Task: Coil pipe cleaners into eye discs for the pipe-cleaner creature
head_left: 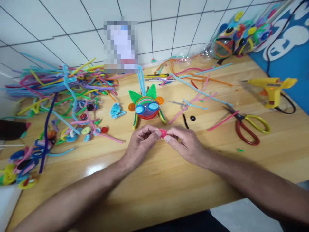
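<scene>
Between my two hands is a small pinkish-red coil of pipe cleaner (163, 133). My left hand (146, 140) pinches its left edge with thumb and forefinger. My right hand (184, 143) pinches it from the other side. Just beyond my fingers sits a colourful pipe-cleaner figure (147, 111), with green pointed ears, orange coils at its sides, blue oval eyes and a red lower edge. A looped light-blue pipe cleaner (141, 80) rises behind its head. Near my right hand lie a short black pipe cleaner (185, 121) and a round black piece (192, 118).
Red-and-yellow scissors (248, 125) and a yellow glue gun (272, 88) lie on the right. Small scissors (178, 103) and a yellow cutter (156, 75) are farther back. A heap of pipe cleaners (48, 80) fills the left, with coiled pieces (85, 130) before it.
</scene>
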`<state>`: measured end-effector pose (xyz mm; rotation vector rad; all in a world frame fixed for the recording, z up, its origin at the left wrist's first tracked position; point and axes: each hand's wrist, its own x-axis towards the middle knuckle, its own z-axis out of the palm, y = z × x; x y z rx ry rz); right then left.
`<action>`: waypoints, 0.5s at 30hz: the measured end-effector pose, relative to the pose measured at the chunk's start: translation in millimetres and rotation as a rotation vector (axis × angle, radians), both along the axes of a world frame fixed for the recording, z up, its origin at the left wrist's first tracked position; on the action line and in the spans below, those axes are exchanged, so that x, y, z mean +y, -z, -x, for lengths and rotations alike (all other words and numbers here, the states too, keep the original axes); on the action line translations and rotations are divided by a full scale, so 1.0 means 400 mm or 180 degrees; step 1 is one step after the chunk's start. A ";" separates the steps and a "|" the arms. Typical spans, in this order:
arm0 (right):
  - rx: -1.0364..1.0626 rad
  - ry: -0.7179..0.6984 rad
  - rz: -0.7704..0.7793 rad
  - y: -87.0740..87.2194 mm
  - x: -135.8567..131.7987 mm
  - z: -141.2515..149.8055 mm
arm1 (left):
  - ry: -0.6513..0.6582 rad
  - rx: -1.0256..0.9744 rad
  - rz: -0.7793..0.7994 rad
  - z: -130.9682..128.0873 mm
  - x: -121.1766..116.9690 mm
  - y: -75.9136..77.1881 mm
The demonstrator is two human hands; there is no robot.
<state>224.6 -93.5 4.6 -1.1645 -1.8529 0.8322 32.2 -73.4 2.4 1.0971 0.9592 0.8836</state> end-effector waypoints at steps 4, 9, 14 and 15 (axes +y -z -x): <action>-0.0027 0.0020 -0.0054 0.003 0.001 0.002 | -0.0043 -0.0054 0.0051 0.001 0.000 0.010; -0.0165 0.0083 -0.0092 0.006 0.002 0.001 | 0.0112 0.0088 -0.0156 -0.004 -0.003 -0.016; -0.0152 0.0048 -0.0089 0.006 0.003 -0.002 | 0.0151 0.0183 -0.0260 -0.006 0.000 -0.029; -0.0153 0.0039 -0.0092 0.006 0.003 -0.003 | 0.0162 0.0191 -0.0271 -0.006 0.000 -0.028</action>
